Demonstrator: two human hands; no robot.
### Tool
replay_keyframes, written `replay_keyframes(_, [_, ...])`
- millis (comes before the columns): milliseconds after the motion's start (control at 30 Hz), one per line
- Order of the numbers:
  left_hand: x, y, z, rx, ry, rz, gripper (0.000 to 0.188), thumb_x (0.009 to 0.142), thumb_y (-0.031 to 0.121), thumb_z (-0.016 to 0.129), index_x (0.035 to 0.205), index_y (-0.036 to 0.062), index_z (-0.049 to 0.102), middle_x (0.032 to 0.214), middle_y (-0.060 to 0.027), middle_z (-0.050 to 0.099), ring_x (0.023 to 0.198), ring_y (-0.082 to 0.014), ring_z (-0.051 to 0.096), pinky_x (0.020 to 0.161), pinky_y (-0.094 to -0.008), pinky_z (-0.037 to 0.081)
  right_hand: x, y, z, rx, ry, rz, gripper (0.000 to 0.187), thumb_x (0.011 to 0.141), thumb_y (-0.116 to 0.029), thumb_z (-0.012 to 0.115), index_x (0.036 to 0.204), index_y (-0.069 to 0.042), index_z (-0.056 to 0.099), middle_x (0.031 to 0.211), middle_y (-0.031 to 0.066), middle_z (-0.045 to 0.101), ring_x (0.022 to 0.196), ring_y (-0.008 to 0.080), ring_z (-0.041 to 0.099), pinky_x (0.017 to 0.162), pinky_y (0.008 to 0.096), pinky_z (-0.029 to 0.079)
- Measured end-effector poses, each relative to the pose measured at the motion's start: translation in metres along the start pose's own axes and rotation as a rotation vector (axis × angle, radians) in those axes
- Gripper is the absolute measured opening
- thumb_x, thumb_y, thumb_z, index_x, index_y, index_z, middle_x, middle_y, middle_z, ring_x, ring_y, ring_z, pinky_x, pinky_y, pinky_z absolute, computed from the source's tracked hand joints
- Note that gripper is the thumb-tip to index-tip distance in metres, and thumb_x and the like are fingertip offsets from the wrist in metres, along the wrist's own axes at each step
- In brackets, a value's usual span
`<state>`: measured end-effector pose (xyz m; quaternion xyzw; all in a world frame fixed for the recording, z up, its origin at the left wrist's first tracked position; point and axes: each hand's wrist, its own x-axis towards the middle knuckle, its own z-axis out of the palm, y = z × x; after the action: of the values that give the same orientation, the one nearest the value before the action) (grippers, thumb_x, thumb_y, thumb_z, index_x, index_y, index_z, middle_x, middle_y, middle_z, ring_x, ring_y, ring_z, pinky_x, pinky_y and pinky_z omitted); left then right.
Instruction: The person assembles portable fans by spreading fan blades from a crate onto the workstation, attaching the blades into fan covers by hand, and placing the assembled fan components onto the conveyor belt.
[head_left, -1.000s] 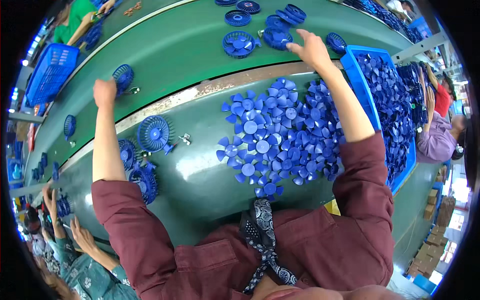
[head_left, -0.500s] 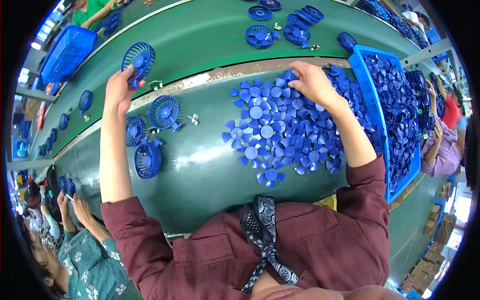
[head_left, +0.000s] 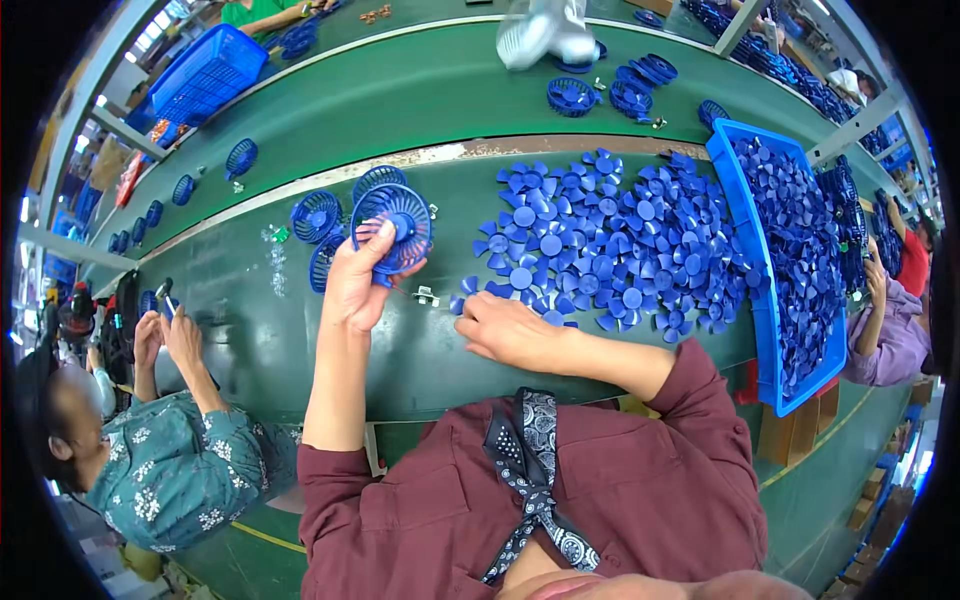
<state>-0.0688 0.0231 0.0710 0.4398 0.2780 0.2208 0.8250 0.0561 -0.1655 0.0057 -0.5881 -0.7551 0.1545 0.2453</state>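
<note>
My left hand [head_left: 358, 285] is closed around the rim of a blue round fan housing [head_left: 408, 228] with slatted sides, raised over the dark work table. Several similar blue housings [head_left: 316, 216] lie just behind it and to its left. My right hand [head_left: 508, 330] is at the near left edge of a heap of blue fan blades [head_left: 600, 262], its fingers pinched together. At its fingertips a blue fan blade [head_left: 465, 294] shows, partly hidden by the fingers. Between my two hands a small metal-and-white part [head_left: 426, 296] lies on the table.
A blue tray [head_left: 765, 290] full of fan blades stands at the right. Beyond the table runs a green conveyor belt [head_left: 420, 105] carrying fan housings. A blurred whitish shape [head_left: 545, 38] is over its far side. Co-workers sit at left [head_left: 190, 450] and right [head_left: 890, 325].
My left hand has brought the fan housing from over the belt nearer to me and rightward. My right hand has moved from the heap's far side to its near left edge. The whitish shape has appeared.
</note>
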Motion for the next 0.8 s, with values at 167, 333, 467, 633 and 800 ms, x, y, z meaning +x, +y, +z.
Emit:
replay_keyframes(167, [-0.012, -0.001, -0.001, -0.004, 0.002, 0.021, 0.02, 0.089, 0.019, 0.065, 0.104, 0.0064, 0.058, 0.1, -0.009, 0.065, 0.089, -0.0272, 0.068, 0.072, -0.0389, 0.06, 0.01, 0.003, -0.002, -0.158, 0.029, 0.181, 0.03, 0.08, -0.015, 0.066, 0.106, -0.003, 0.058, 0.099, 0.0171, 0.051, 0.092, 0.0349, 0.054, 0.07, 0.0433, 0.05])
replay_keyframes(333, [-0.005, -0.006, 0.0, 0.025, -0.006, 0.027, 0.02, 0.088, 0.016, 0.065, 0.104, 0.0054, 0.058, 0.098, -0.0082, 0.066, 0.086, -0.0208, 0.068, 0.072, -0.0379, 0.059, 0.016, 0.003, -0.008, -0.087, -0.056, 0.234, 0.021, 0.08, -0.008, 0.054, 0.097, 0.003, 0.06, 0.096, 0.0247, 0.052, 0.093, 0.0393, 0.057, 0.073, 0.0463, 0.052])
replay_keyframes(467, [-0.004, -0.008, 0.007, -0.024, 0.016, 0.049, 0.022, 0.086, 0.011, 0.067, 0.103, 0.001, 0.059, 0.096, -0.0096, 0.066, 0.083, -0.0189, 0.067, 0.074, -0.0331, 0.058, 0.014, 0.003, -0.014, -0.046, -0.075, 0.211, 0.022, 0.079, -0.006, 0.053, 0.098, 0.004, 0.06, 0.096, 0.0256, 0.052, 0.093, 0.0402, 0.057, 0.073, 0.047, 0.052])
replay_keyframes(633, [-0.002, -0.014, 0.013, -0.047, -0.022, 0.001, 0.029, 0.089, 0.01, 0.061, 0.113, -0.0036, 0.054, 0.106, -0.0184, 0.065, 0.089, -0.0268, 0.068, 0.078, -0.0361, 0.057, 0.014, 0.003, -0.016, -0.002, -0.083, 0.208, 0.021, 0.079, -0.006, 0.051, 0.096, 0.003, 0.06, 0.094, 0.0252, 0.053, 0.089, 0.0402, 0.058, 0.071, 0.0457, 0.052])
replay_keyframes(800, [0.014, -0.022, 0.02, -0.072, 0.062, 0.061, 0.028, 0.089, 0.008, 0.061, 0.113, -0.0026, 0.055, 0.102, -0.0151, 0.065, 0.089, -0.0249, 0.067, 0.078, -0.0377, 0.057, 0.0, 0.006, -0.063, 0.118, -0.004, 0.189, 0.035, 0.079, -0.019, 0.067, 0.111, -0.007, 0.062, 0.093, 0.0191, 0.058, 0.081, 0.0356, 0.062, 0.069, 0.0448, 0.05])
